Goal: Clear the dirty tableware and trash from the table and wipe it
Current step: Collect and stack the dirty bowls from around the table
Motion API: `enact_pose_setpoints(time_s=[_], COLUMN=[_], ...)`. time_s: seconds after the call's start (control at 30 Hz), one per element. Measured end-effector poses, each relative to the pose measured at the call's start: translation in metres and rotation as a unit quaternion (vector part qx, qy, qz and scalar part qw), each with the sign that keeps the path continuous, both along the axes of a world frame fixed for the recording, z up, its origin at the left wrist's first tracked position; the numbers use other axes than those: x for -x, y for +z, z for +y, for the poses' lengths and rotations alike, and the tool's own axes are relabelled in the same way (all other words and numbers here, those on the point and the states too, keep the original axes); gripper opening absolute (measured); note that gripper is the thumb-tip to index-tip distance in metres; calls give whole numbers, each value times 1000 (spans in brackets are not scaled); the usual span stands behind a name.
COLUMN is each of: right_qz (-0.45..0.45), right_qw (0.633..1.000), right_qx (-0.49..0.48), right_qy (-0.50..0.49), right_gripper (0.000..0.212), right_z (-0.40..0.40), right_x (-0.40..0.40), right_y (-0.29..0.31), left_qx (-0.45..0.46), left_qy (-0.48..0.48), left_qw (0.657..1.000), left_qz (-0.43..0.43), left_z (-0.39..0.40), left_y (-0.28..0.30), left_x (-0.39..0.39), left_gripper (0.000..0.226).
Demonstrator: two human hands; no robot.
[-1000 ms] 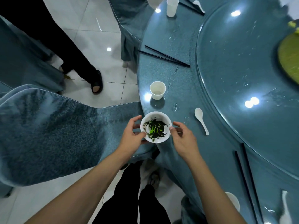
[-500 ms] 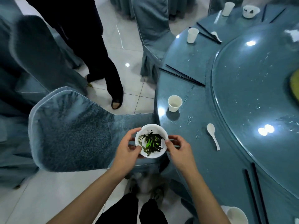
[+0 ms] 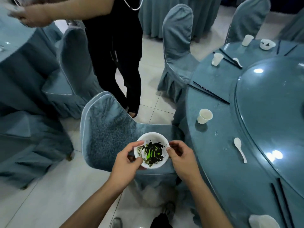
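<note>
The round desk [image 3: 213,162] fills the right side, blue-clothed, with a glass turntable [image 3: 271,112] on top and plenty left to clear. To its left a covered chair [image 3: 107,134] stands pulled close, and beyond it a person in black [image 3: 118,60] stands on the tiled floor.

Both hands hold the white bowl [image 3: 152,150] off the desk, above the chair seat. The bowl carries dark green leftovers in its bottom. The left hand [image 3: 126,163] grips the near-left rim, thumb over the edge and fingers curled beneath; the right hand [image 3: 182,159] pinches the right rim between thumb and fingertips. So each grip is narrow and closed on the bowl.

The step in hand looks like carrying this bowl away to wherever dirty ware is collected, which is not in view. To do it well, keep the bowl level, since it seems to sit slightly tilted and the scraps could slide out onto the chair cover. A steadier hold would have one palm under the base instead of two rim pinches. Mind the standing person when turning.

Still on the desk: a paper cup [image 3: 204,116] near the edge, a white spoon [image 3: 240,149] beside the turntable, black chopsticks [image 3: 210,93] farther back, and more cups and another bowl [image 3: 267,44] at the far places.
</note>
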State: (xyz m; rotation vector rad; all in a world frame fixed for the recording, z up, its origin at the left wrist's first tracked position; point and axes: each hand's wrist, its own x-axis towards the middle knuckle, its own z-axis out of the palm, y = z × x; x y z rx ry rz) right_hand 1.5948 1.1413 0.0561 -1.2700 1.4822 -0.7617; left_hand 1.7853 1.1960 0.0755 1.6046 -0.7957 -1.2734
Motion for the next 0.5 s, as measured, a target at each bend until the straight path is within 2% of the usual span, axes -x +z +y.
enact_pose_setpoints(time_s=[0.2,0.33,0.4,0.5], right_qz=[-28,-30,5,126], right_qw=[998,997,995,980], right_qx=[42,72,94,148], right_qy=[24,19,14,50], right_gripper=[13,23,22,32], right_z=[45,69,77,83], right_x=[-85,-135,-153,-168], right_y=[23,32,35,41], left_qx=[16,22,22,33], left_qy=[26,30,37,44], left_qw=[998,992,991,989], left_qz=[-60,-122,-130,-135], left_z=[44,70,81,93], left_y=[13,25,35,47], left_x=[-83,-136,-158,-185], left_gripper=[55,54,54,53])
